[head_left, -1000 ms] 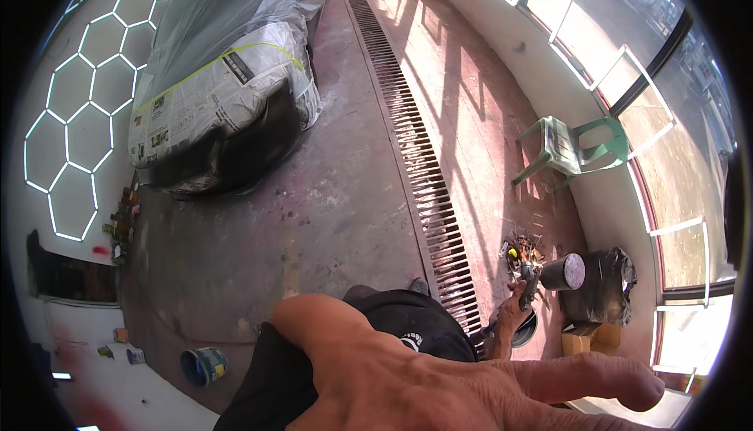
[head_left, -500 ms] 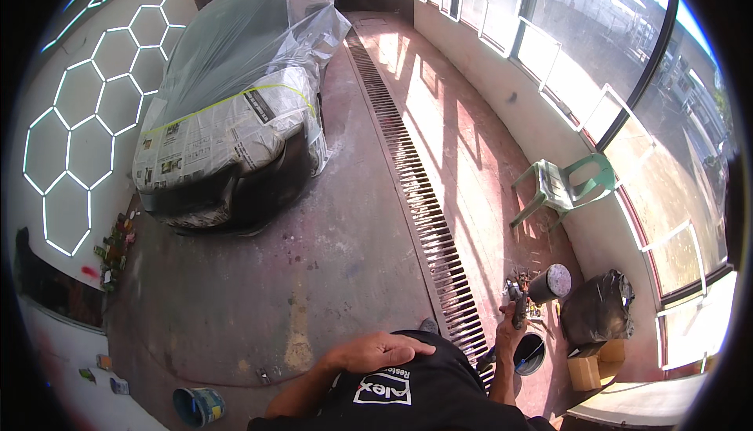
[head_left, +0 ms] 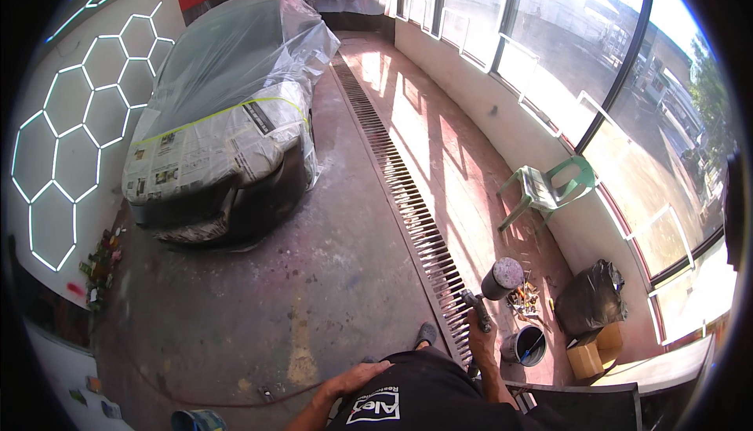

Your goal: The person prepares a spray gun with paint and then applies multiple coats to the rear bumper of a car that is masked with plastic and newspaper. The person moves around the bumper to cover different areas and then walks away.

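Note:
My right hand (head_left: pixel 481 343) is wrapped round the grip of a spray gun (head_left: pixel 476 305), held low at my right side. A dark cylindrical cup (head_left: pixel 497 282) with a speckled pale lid sits on the gun. Part of a dark fitting shows beneath that hand. My left hand (head_left: pixel 354 379) lies against the front of my black shirt (head_left: pixel 408 384), fingers stretched out and holding nothing. Ahead on the left stands a car (head_left: pixel 227 109) under clear plastic sheeting and newspaper (head_left: pixel 208 152), with yellow-green tape across it. Its bumper (head_left: pixel 223 207) is exposed and dark.
A slatted floor drain (head_left: pixel 400 196) runs away along the middle. On the right are a green plastic chair (head_left: pixel 549 188), a black bucket (head_left: pixel 523 346), small scattered items (head_left: pixel 524 298), a black bag (head_left: pixel 592 298) and a cardboard box (head_left: pixel 596 350). A thin hose (head_left: pixel 212 406) crosses the floor at lower left.
The spray gun and right hand have moved left, toward the drain. My left hand has slid left and down across my shirt. The view has shifted, and a foot shows more.

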